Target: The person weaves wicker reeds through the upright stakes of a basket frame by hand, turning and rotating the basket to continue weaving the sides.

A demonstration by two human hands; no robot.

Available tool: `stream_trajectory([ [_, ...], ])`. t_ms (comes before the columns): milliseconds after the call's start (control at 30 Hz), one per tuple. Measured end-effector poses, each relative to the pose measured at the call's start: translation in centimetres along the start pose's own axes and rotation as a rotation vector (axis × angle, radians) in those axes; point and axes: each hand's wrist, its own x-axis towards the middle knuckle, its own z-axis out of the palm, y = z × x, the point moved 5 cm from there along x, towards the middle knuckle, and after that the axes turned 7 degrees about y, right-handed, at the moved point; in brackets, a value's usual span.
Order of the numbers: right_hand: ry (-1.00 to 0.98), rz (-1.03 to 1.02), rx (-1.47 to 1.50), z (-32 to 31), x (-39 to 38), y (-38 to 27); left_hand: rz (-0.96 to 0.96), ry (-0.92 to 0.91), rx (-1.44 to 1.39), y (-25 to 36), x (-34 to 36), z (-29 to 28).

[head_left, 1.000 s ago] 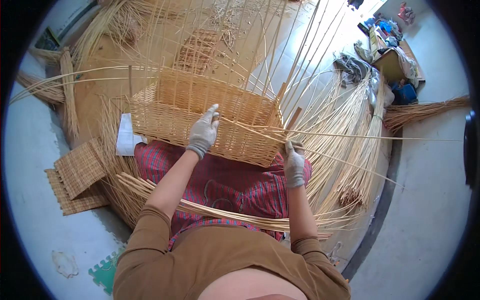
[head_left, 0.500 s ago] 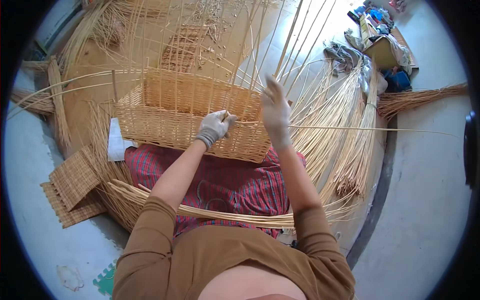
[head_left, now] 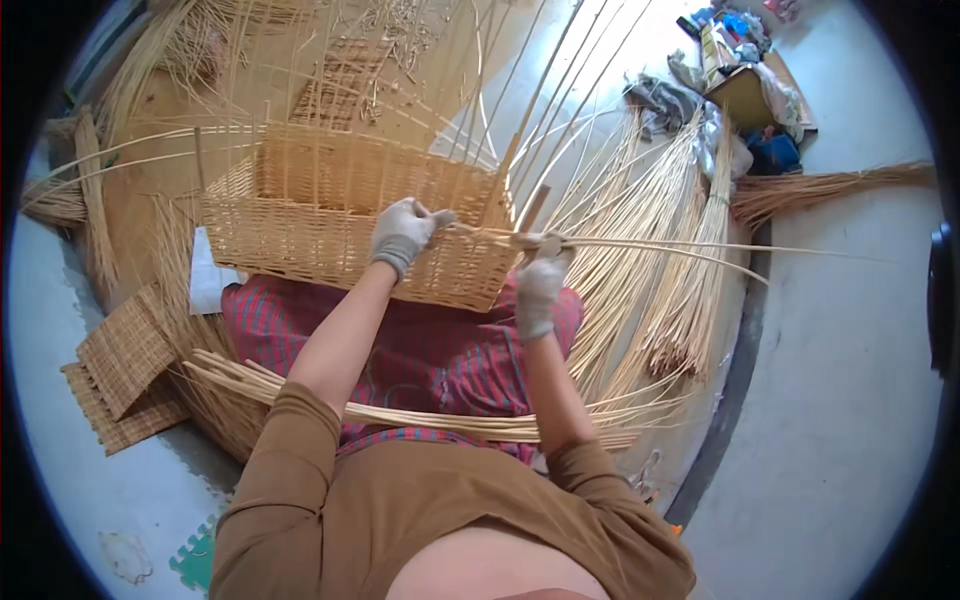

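A rectangular wicker basket [head_left: 350, 255] rests across my lap on a red and blue striped cloth [head_left: 420, 360], with tall stakes rising from its rim. My left hand [head_left: 405, 232], in a pale work glove, is closed at the near rim, right of the middle; its fingers pinch a willow rod there. At the basket's right corner my gloved right hand [head_left: 543, 275] is closed around the willow rods [head_left: 650, 244], whose long ends stick out to the right. A short wooden stick [head_left: 533, 208] stands at that corner, just above the right hand.
Bundles of peeled rods [head_left: 640, 270] fan over the floor at right. Woven panels [head_left: 125, 350] lie at left, another woven piece [head_left: 340, 85] beyond the basket. Loose rods [head_left: 440, 422] cross my lap. A box of odds and ends [head_left: 745, 95] stands far right.
My right hand has come down from above the corner and closed on the rods. Two rod ends now stick out to the right. The left hand stays at the near rim.
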Motion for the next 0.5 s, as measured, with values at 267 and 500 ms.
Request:
stream_trajectory([
  [267,0.125,0.049,0.276,-8.4,5.4,-3.2,0.245,0.394,-0.478,2.7,-2.2,-1.1],
  [500,-0.047,-0.379,0.131,-5.7,8.2,-6.5,0.027,-0.445,-0.257,3.5,-1.0,10.1],
])
